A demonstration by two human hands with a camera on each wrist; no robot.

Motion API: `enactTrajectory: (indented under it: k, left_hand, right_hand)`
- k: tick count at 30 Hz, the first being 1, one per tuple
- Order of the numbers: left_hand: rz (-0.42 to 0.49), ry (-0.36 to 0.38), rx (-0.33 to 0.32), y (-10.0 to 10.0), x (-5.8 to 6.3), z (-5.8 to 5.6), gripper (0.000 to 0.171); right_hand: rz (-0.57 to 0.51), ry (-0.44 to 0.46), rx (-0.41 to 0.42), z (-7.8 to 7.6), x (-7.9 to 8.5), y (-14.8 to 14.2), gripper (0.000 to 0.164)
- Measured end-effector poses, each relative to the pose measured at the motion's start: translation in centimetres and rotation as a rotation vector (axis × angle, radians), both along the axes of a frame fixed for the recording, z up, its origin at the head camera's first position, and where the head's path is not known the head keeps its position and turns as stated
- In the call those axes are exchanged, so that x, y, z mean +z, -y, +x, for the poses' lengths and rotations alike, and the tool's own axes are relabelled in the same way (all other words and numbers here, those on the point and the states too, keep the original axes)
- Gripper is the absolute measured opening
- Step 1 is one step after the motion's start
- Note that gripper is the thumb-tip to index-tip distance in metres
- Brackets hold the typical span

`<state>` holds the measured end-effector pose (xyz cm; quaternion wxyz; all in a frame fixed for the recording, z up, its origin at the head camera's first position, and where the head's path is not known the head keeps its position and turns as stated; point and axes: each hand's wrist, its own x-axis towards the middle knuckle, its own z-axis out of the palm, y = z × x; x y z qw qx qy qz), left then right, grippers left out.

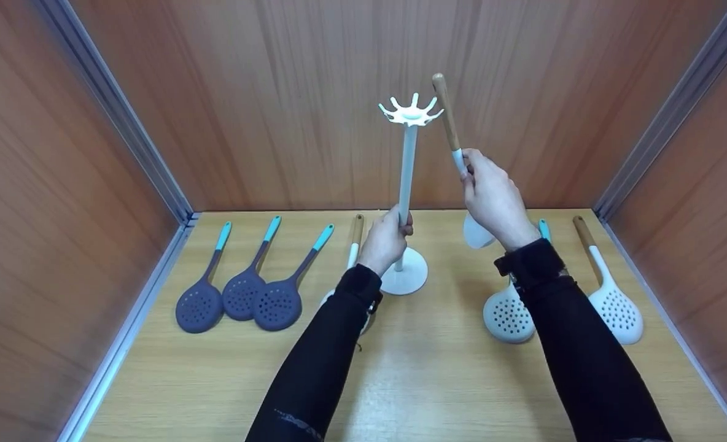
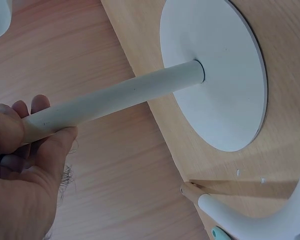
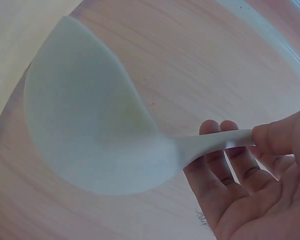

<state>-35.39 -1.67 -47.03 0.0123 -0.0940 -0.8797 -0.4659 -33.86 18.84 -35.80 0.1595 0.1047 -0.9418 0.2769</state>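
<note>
My left hand (image 1: 387,241) grips the pole of a white utensil stand (image 1: 408,166), fingers and thumb wrapped round it. The stand has a ring of upturned hooks on top and a round base (image 2: 225,95) on the table. My right hand (image 1: 492,193) pinches the white neck of a ladle (image 3: 95,110), raised just right of the stand. Its wooden handle (image 1: 446,113) points up, the tip close beside the hooks. Below the hand hangs the white bowl, partly hidden by the hand in the head view. No utensil hangs on the hooks.
Three dark skimmers (image 1: 277,304) with turquoise handles lie at left. A white utensil with a wooden handle (image 1: 357,228) is half hidden behind my left arm. Two white skimmers (image 1: 616,312) lie at right, one partly under my right forearm. Wood-grain walls (image 1: 277,104) enclose the table.
</note>
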Motion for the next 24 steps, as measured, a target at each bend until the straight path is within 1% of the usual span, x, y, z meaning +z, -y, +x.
enactTrajectory:
  k: [3,9,14,19,24]
  left_hand:
    - [-0.005,0.001,-0.001,0.1,-0.1,0.0,0.021]
    - [0.012,0.003,-0.007,0.3,-0.2,-0.1,0.02]
    - [0.007,-0.027,-0.014,0.3,-0.2,-0.1,0.023]
    - [-0.022,-0.075,-0.013,0.4,-0.3,-0.1,0.025]
    - [-0.013,-0.062,-0.01,0.3,-0.3,-0.1,0.023]
  right_hand:
    - [0.012,0.0,0.004,-0.2,0.0,0.2,0.04]
    - [0.041,-0.032,0.011,-0.7,0.2,0.2,0.039]
    - [0.063,-0.05,0.009,-1.3,0.5,0.0,0.039]
    - [0.065,-0.025,0.006,-1.6,0.9,0.0,0.04]
    - [0.069,0.018,0.001,-1.8,1.3,-0.3,0.041]
